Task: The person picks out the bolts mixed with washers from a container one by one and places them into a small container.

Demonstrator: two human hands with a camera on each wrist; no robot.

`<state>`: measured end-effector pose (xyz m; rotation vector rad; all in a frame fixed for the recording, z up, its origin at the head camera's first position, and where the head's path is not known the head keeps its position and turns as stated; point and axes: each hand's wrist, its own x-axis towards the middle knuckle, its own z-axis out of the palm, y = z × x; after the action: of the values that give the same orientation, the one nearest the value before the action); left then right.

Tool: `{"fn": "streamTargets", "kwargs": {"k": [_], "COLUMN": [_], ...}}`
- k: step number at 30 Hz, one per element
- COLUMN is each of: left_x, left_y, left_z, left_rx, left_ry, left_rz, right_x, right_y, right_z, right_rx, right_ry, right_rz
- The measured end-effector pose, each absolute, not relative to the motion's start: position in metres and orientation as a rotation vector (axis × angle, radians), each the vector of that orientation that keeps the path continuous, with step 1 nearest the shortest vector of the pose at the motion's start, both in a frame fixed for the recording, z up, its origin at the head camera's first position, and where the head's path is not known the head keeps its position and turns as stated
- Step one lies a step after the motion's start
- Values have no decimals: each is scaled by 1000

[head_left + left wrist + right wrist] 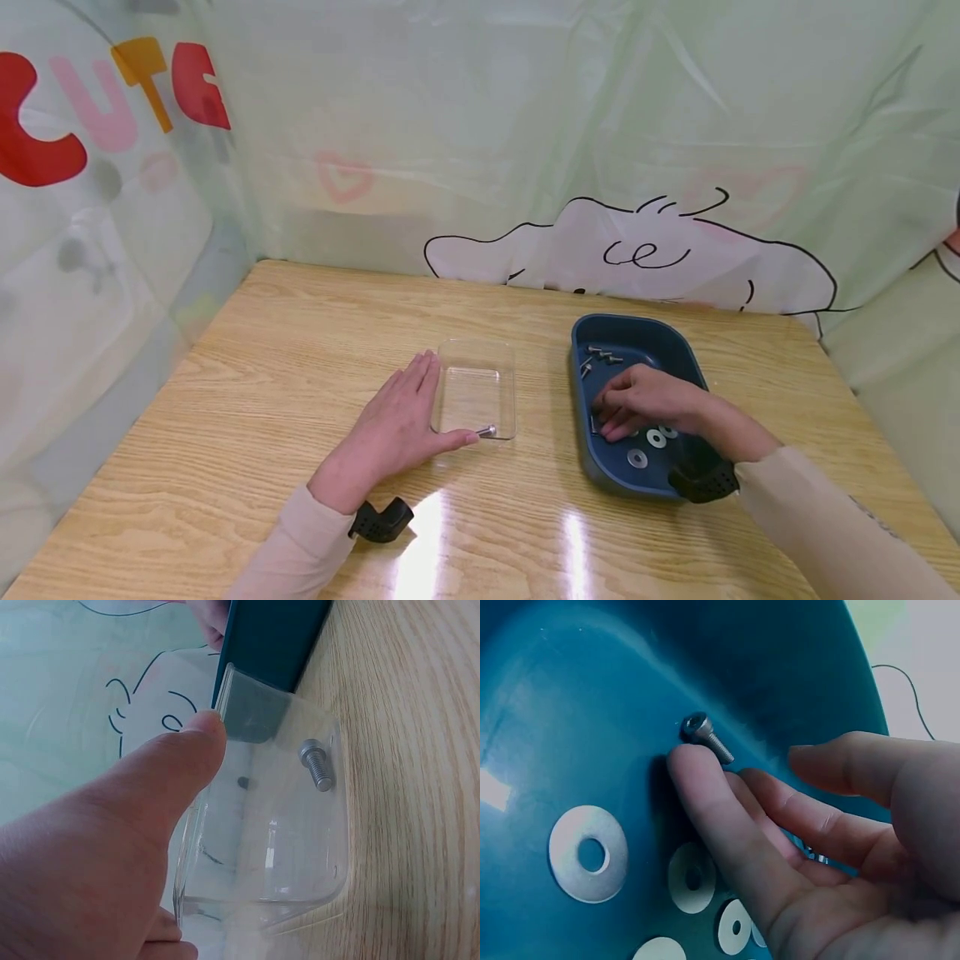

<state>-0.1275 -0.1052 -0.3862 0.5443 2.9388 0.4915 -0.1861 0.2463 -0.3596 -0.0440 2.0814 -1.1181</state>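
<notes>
My left hand (393,421) rests against the left side of a small clear plastic box (474,392), fingers straight and thumb stretched along its near rim. One socket-head bolt (316,765) lies inside that box. My right hand (648,400) reaches down into a dark blue tray (637,323). In the right wrist view its thumb and fingers stand apart, with the index fingertip right at a socket-head bolt (707,737) on the tray floor. Another bit of shiny metal (817,856) shows between the fingers, mostly hidden.
Several flat washers (589,855) lie in the tray's near part, around my right hand. More bolts (602,354) are grouped near its far left corner. Both containers stand on a wood-grain table (315,333), with a printed curtain (450,125) behind it.
</notes>
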Motion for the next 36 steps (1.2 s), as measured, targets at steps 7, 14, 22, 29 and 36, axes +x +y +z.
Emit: {"fn": "streamTargets", "kwargs": {"k": [7, 14, 22, 29, 36], "left_x": [-129, -128, -128, -128, -128], "left_y": [-105, -105, -105, -105, -105], "left_z": [-386, -385, -385, -386, -386], "left_rx": [547, 537, 545, 547, 543], "left_ry": [2941, 2939, 2940, 2944, 2944], "left_rz": [481, 487, 495, 500, 496], "right_x": [-185, -187, -188, -190, -191], "right_y": [245, 244, 247, 250, 254], "right_z": [-361, -363, -366, -368, -371], "right_rx": [-59, -75, -91, -77, -69], "right_ry": [2021, 1961, 1892, 1829, 1794], "right_rz": [-1165, -1224, -1290, -1348, -1384]}}
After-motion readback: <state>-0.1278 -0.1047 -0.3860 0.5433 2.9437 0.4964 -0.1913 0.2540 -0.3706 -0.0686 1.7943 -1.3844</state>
